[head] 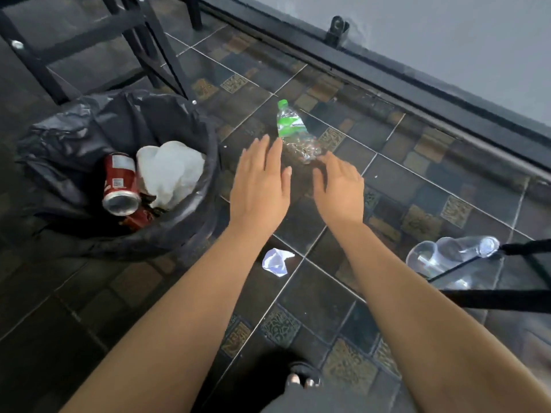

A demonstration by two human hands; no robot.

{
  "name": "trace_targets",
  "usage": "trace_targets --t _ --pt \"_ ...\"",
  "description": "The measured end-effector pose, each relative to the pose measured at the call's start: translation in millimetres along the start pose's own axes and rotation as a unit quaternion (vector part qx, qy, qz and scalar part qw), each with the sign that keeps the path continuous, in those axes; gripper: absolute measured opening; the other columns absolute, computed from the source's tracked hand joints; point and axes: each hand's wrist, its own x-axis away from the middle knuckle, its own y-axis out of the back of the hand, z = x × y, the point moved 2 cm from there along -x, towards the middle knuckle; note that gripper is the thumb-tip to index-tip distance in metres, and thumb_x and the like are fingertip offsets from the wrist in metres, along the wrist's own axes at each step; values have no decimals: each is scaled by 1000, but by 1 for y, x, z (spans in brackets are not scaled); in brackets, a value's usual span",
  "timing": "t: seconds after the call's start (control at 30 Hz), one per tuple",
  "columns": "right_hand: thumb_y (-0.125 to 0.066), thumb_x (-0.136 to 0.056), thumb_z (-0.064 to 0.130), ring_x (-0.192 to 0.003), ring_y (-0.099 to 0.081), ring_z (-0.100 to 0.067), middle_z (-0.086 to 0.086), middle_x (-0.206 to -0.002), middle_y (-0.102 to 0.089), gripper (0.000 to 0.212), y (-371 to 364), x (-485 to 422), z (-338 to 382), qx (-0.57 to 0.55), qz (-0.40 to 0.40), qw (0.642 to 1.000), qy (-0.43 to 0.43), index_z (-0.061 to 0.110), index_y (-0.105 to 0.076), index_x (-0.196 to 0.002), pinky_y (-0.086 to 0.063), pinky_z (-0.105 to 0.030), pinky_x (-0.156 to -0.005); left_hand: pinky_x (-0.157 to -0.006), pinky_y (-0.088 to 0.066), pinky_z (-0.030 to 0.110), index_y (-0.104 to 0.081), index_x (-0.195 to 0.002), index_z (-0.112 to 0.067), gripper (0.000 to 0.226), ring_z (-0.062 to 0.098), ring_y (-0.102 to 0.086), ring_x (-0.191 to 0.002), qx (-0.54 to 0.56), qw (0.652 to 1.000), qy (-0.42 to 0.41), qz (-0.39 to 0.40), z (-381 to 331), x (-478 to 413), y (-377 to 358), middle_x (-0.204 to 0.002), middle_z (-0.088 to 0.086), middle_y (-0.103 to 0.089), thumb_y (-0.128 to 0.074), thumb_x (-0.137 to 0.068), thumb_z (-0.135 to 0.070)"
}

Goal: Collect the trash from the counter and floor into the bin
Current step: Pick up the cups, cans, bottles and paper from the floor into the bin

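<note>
Reaching w/ both hands over the dark tiled floor [328, 293] toward a crushed clear plastic bottle w/ green cap and green label [293, 131]. Bottle lies on its side on the tiles, cap pointing toward the wall, between bin and black wall rail [417, 93].

My left hand [261, 186]: palm down, fingers spread flat, holding nothing; fingertips just beside the bottle's crumpled base, can't tell if touching. My right hand [340, 189]: palm down, fingers loosely curled, also empty; fingertips right at the bottle's crushed end, contact unclear.

Round bin lined w/ a black plastic bag [74, 138] sits on the floor just left of my left hand. Inside: red drink can [120, 183] tilted, open end up, a crumpled white plastic bag [170, 171] beside it, plus sth red under the can, can't ID.

Other floor trash: small crumpled white paper scrap [277, 260] between my forearms, near side of the bin. Clear plastic cups [447, 254] lying on their side near the right edge, touching a black metal frame leg [524, 248].

Black metal furniture legs [143, 40] stand behind the bin.
</note>
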Motion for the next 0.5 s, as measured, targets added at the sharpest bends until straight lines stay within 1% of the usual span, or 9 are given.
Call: trace_targets --t 0.07,0.13,0.23,0.3,0.37,0.4,0.5 --pt "-50 -98 27 -123 -53 -31 -7 -134 -60 32 4 17 -28 37 13 997 -60 14 -59 -126 -39 -45 -102 -116 -27 44 -39 -146 -7 52 33 -36 -139 1 998 -6 70 -11 19 -32 -149 19 -40 -46 -100 -30" --pt "-51 -97 28 -128 -49 -31 -7 -138 -56 35 7 33 -53 75 36 990 -118 15 -56 -128 -36 -45 -105 -116 -27 46 -32 -150 -12 61 32 -33 -140 -15 986 4 169 -13 41 -62 -153 18 -34 -46 -98 -41" --pt "-52 -96 30 -136 -40 -31 -9 -147 -47 42 12 55 -87 124 67 970 -199 13 -51 -134 -29 -47 -110 -116 -24 50 -14 -155 -27 78 29 -17 -147 -63 939 -10 337 -9 75 -94 -161 12 -14 -43 -92 -62" --pt "-50 -95 29 -140 -31 -33 -10 -154 -37 47 16 68 -106 165 98 949 -251 13 -45 -139 -23 -50 -113 -111 -30 56 -6 -154 -37 86 28 -7 -149 -75 907 -8 415 -4 92 -104 -163 6 -1 -48 -86 -69" --pt "-45 -94 26 -144 -21 -35 -11 -159 -25 50 19 78 -123 210 142 920 -298 17 -39 -143 -16 -54 -115 -103 -39 57 -3 -152 -43 91 30 -1 -149 -72 885 7 461 2 100 -110 -163 3 7 -57 -83 -67" --pt "-43 -94 25 -146 -14 -38 -11 -161 -18 50 20 81 -131 229 166 905 -318 20 -37 -144 -12 -56 -116 -101 -42 56 -3 -152 -45 93 31 0 -149 -67 877 12 475 4 102 -112 -163 3 9 -61 -83 -63" --pt "-38 -95 24 -146 2 -48 -13 -164 0 50 20 88 -147 277 222 867 -350 30 -35 -145 -2 -60 -117 -99 -47 50 -8 -153 -43 90 30 -3 -148 -57 870 3 490 7 99 -119 -163 4 10 -68 -87 -42"
